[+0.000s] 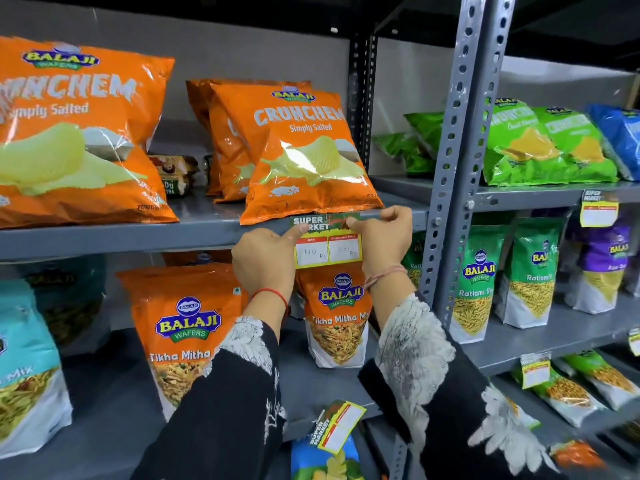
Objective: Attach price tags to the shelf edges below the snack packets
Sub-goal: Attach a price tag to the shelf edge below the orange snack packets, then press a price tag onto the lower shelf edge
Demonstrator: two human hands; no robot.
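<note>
Price tag [327, 242], green-topped with a yellow border and two white boxes, sits against the grey shelf edge [138, 237] just below an orange Crunchem packet [304, 154]. Left hand [265, 259] presses its thumb on the tag's upper left corner, other fingers curled. Right hand [382, 237] pinches the tag's upper right corner. Orange Tikha Mitha pouches [183, 327] stand on the shelf beneath.

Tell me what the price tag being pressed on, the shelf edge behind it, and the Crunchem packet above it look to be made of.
Price tag: apparently printed paper or thin card, flat with a slight sheen.
Shelf edge: seemingly grey painted metal, matching the perforated steel-looking upright.
Crunchem packet: likely glossy plastic film, crinkled, with bright glare patches.
</note>
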